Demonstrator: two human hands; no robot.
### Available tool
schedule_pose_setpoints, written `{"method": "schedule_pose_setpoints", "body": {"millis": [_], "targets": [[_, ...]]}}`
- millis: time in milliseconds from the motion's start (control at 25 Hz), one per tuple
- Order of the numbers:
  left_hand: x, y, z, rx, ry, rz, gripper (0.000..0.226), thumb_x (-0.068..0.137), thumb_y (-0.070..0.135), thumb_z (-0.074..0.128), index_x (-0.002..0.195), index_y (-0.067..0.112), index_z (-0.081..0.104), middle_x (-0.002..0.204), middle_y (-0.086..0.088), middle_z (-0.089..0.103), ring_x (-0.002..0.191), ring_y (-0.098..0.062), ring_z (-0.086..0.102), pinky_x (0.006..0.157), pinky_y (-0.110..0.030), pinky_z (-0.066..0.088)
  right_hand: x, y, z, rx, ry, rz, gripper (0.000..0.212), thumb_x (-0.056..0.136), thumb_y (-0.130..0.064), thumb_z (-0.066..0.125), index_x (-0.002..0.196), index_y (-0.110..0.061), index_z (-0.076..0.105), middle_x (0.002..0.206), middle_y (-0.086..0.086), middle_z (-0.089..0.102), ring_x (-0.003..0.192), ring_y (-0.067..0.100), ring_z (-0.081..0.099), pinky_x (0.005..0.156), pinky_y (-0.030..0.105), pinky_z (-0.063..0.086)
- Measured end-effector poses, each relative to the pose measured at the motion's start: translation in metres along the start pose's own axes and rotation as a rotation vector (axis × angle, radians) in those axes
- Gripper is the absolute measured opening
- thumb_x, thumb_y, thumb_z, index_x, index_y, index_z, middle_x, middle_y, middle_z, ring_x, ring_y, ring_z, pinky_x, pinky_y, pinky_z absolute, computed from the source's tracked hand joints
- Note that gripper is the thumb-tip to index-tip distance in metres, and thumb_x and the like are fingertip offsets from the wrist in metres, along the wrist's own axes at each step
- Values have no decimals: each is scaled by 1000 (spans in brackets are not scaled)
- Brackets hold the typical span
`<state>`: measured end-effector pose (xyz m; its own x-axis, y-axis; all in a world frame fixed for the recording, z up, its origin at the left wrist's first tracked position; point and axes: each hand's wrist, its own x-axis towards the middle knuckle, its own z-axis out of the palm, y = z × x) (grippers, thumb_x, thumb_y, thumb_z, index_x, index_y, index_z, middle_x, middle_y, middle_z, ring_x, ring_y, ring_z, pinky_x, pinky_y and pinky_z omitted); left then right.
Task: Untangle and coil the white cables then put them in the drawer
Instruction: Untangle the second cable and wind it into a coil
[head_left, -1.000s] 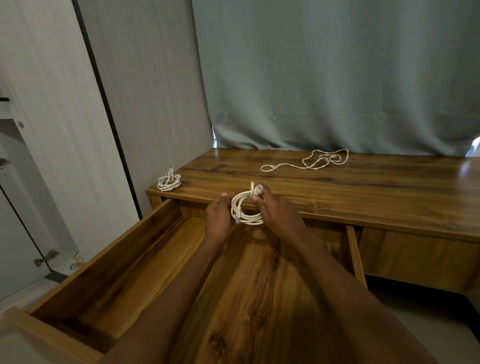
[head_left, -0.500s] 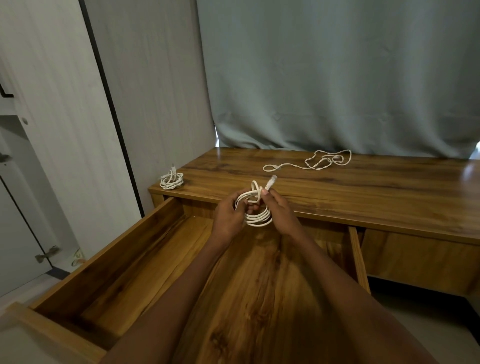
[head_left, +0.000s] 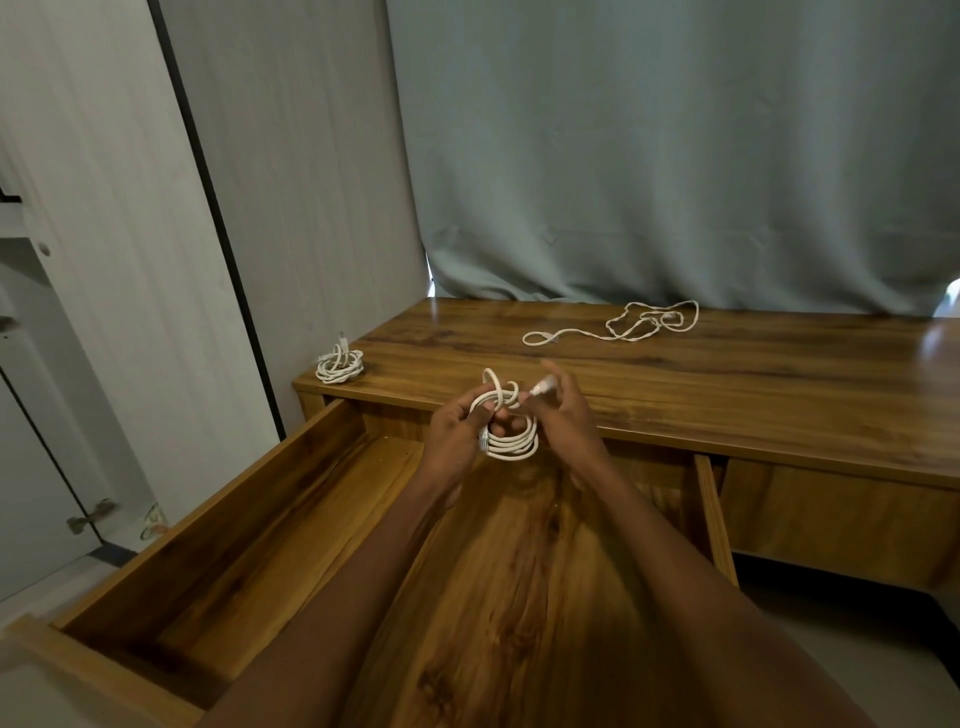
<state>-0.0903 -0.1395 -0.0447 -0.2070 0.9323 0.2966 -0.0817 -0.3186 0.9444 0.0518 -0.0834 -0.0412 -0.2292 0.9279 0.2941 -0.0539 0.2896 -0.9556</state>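
A coiled white cable (head_left: 511, 444) hangs between both hands, above the open wooden drawer (head_left: 218, 525). My left hand (head_left: 454, 441) grips the coil's left side, thumb through the loops. My right hand (head_left: 566, 415) pinches the cable's plug end at the top right of the coil. A second white cable (head_left: 340, 365), coiled, lies on the left corner of the wooden cabinet top (head_left: 675, 395). A third white cable (head_left: 628, 325) lies loose and tangled at the back of the top, near the curtain.
A grey-green curtain (head_left: 649, 156) hangs behind the cabinet. Pale wardrobe panels (head_left: 130, 260) stand to the left, close to the drawer's left wall. The drawer's right wall (head_left: 714, 519) runs beside a closed drawer front. Floor shows at the lower right.
My right hand has pulled the plug end up and to the right, wrapping it round the coil. The coil has shifted slightly right in my hands. The camera has tilted a little.
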Motion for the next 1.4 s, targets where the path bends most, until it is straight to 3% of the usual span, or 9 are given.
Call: {"method": "schedule_pose_setpoints", "body": {"millis": [160,320,440,560,720,920,1120,1240,1400], "targets": [[-1,0,3,82,-47,-46,25,100,4,49,116,-3,66,96,-23,66,85,-30,59,75,-34,52,0,2,-4,-418,-172,-456,76,84,14,49,142,-36,55,150,-10,46,135,-3,43,104,17,44],[-1,2,0,194,-87,-34,19,99,0,50,103,-8,66,78,-7,63,63,-7,58,60,-19,48,-1,-5,-17,-791,-196,-542,68,86,-11,56,140,-53,49,117,-20,62,97,6,59,76,31,54],[-4,3,3,217,-58,-23,18,97,-2,53,112,3,60,81,-8,67,62,-8,61,60,-21,51,0,-10,-24,-832,-196,-482,55,84,-30,59,134,-51,55,114,-22,66,92,4,59,74,27,49],[-6,5,5,109,-53,-51,23,98,0,54,114,13,44,76,-9,65,58,-12,59,56,-24,51,5,-7,-26,-693,-233,-319,47,81,-42,61,128,-43,61,115,-16,70,98,5,65,84,33,54],[-3,5,-1,116,-104,17,20,99,4,53,111,18,44,74,-4,65,60,-11,59,57,-24,51,11,2,-26,-410,-219,-185,27,86,-17,69,110,-26,74,103,-5,74,93,13,69,89,41,56],[-5,8,-2,89,-147,129,23,102,11,50,124,15,51,77,-2,62,71,-12,59,66,-26,51,11,0,-29,-29,-236,50,25,79,-25,66,90,-6,79,84,15,75,76,22,65,66,32,48],[-9,12,2,216,-151,229,31,103,13,47,133,13,56,90,9,68,81,-3,64,72,-18,50,11,0,-26,219,-219,196,23,88,-16,63,101,-2,76,103,23,73,92,29,68,89,45,54],[-6,10,-1,281,-137,266,30,103,17,50,132,13,58,111,-3,71,99,-12,69,82,-24,54,8,-2,-20,319,-263,221,26,89,-13,57,105,-8,77,103,19,73,85,25,70,84,41,54],[-3,0,-3,495,-42,350,26,103,27,50,123,17,64,105,3,72,94,-10,68,79,-27,54,6,-2,-20,471,-372,205,45,83,-23,53,120,-8,72,111,24,68,86,24,67,81,34,55]]}}
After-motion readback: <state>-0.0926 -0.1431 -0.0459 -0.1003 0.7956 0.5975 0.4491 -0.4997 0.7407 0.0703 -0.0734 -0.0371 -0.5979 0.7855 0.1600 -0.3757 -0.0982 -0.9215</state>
